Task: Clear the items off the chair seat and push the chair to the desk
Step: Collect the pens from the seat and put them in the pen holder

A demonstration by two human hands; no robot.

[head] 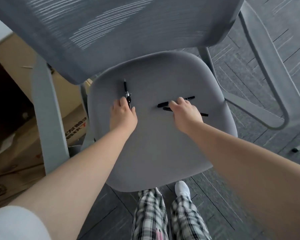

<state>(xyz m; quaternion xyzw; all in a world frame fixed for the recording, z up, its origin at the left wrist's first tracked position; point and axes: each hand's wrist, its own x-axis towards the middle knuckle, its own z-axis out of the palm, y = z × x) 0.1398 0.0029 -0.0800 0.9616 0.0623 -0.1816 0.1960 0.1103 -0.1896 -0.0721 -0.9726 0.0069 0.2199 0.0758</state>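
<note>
A grey office chair fills the head view, its seat (156,149) below a mesh backrest (111,32). A black click pen (126,91) lies on the seat's left part, pointing away from me. My left hand (122,115) rests on the pen's near end, fingers closing around it. Two black markers (163,106) lie side by side across the middle of the seat. My right hand (185,115) covers their middle, fingers curled over them; their ends stick out on both sides.
Cardboard boxes (16,135) stand on the floor left of the chair, beside its left armrest (47,118). The right armrest (270,80) loops out over dark grey carpet tiles (249,75). My plaid trouser legs and a white shoe (182,188) are under the seat's front edge.
</note>
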